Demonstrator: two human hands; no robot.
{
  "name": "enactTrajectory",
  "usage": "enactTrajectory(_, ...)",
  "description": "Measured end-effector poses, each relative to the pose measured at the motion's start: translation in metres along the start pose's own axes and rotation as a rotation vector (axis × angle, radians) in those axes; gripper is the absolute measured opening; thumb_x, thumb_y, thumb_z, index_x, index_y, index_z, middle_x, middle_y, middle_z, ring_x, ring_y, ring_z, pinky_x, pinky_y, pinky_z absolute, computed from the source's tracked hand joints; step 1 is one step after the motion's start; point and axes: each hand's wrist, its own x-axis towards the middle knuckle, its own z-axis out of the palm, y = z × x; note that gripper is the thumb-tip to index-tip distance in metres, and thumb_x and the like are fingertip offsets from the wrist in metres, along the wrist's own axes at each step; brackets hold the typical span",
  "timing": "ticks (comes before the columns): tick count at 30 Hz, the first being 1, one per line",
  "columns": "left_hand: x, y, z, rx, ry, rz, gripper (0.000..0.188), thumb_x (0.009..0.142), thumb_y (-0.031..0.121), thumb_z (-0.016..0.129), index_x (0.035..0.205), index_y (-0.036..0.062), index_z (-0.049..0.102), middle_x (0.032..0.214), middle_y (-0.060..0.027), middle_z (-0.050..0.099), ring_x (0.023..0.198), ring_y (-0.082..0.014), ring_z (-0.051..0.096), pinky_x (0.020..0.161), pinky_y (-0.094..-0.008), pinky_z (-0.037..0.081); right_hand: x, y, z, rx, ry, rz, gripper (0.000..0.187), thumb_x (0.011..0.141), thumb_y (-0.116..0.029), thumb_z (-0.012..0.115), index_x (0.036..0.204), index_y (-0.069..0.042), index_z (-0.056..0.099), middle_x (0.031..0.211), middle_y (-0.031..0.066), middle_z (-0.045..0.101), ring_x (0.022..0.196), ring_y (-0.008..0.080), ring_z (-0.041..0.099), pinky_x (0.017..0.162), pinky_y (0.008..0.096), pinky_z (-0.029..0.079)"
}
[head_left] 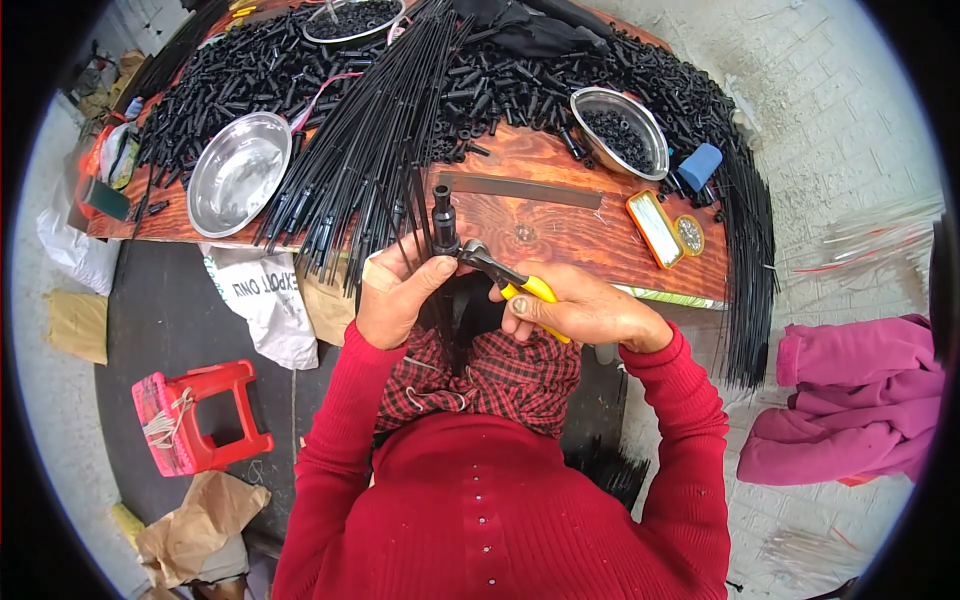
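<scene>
In front of my lap, at the near table edge, my left hand (393, 298) grips a black stepped plastic tube (443, 218) upright between thumb and fingers. Thin black strips rise beside the tube, and some hang below the hand; whether the fingers hold them too is unclear. My right hand (583, 306) is closed around pliers with yellow handles (540, 289). Their metal jaws touch or nearly touch the tube's lower end. What lies between the jaws is too small to make out. Pale tape wraps a finger of my left hand.
A bundle of thin black strips (370, 150) lies across the wooden table (540, 235), with heaped black tubes behind. Metal bowls (240, 172) stand left, right and far back. A flat strip (520, 189), orange-rimmed box (653, 228) and blue block (700, 166) lie nearby. A red stool (225, 455) stands lower left.
</scene>
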Motion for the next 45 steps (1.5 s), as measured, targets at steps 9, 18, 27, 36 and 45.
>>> enactTrajectory(9,0.003,-0.012,0.005,0.151,0.109,0.06,0.034,0.091,0.007,0.059,0.123,-0.0059,0.053,0.102,-0.008,0.064,0.091,-0.0135,0.061,0.084,-0.0271,0.049,0.0,-0.009,0.011,-1.043,0.38,-0.03,0.023,0.095,-0.018,0.051,0.106,0.003,0.052,0.073,0.0071,0.063,0.063,0.0143,0.062,0.058,0.0291,0.05)
enactTrajectory(18,0.003,-0.009,0.006,0.252,0.115,0.087,0.033,0.091,0.006,0.058,0.122,-0.0058,0.054,0.101,-0.0076,0.065,0.088,-0.013,0.061,0.082,-0.026,0.048,0.002,-0.022,0.003,-0.865,0.257,-0.003,0.028,0.097,-0.023,0.047,0.102,0.004,0.054,0.075,0.0078,0.064,0.065,0.0132,0.062,0.057,0.0285,0.05)
enactTrajectory(27,0.004,-0.004,0.004,0.111,0.049,0.066,0.028,0.09,0.003,0.058,0.117,-0.0061,0.057,0.106,-0.0093,0.065,0.093,-0.014,0.062,0.086,-0.0269,0.05,0.002,-0.028,-0.021,-0.074,-0.126,0.141,0.034,0.098,-0.023,0.046,0.114,0.007,0.053,0.093,0.0111,0.065,0.079,0.0142,0.064,0.07,0.0275,0.053)
enactTrajectory(36,0.002,-0.008,0.005,0.23,0.07,0.087,0.029,0.09,0.003,0.058,0.119,-0.0039,0.057,0.101,-0.0074,0.065,0.089,-0.0136,0.062,0.083,-0.0266,0.05,0.004,-0.039,-0.036,-0.199,-0.207,0.245,0.036,0.099,-0.027,0.044,0.112,0.004,0.057,0.086,0.0073,0.066,0.075,0.0115,0.063,0.065,0.0266,0.052)
enactTrajectory(45,0.004,-0.014,0.007,0.288,0.148,0.152,0.02,0.091,0.004,0.056,0.11,-0.0034,0.06,0.097,-0.0062,0.066,0.086,-0.0113,0.062,0.081,-0.0253,0.049,0.008,-0.022,0.002,-1.073,0.36,-0.005,0.022,0.088,-0.021,0.057,0.088,0.001,0.058,0.073,0.0219,0.063,0.068,0.0367,0.064,0.058,0.0449,0.049)
